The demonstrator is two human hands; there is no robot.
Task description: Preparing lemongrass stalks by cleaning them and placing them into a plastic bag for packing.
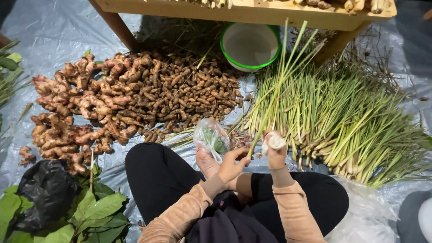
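Observation:
I sit cross-legged on a grey plastic sheet (63,31). My left hand (231,164) pinches a small clear plastic bag (211,138) with green leaves inside, held just above my knee. My right hand (275,150) is closed around the pale root ends of a few lemongrass stalks (281,76), whose green tops point up and away toward the wooden bench. The two hands are close together, with the stalk bases between them.
A big pile of lemongrass (346,121) lies to the right. Ginger roots (76,108) and small brown turmeric rhizomes (189,92) are heaped left. A green-rimmed bowl (250,45) sits under a wooden bench (243,11). Green leaves (96,216) and a black bag (45,191) lie near left.

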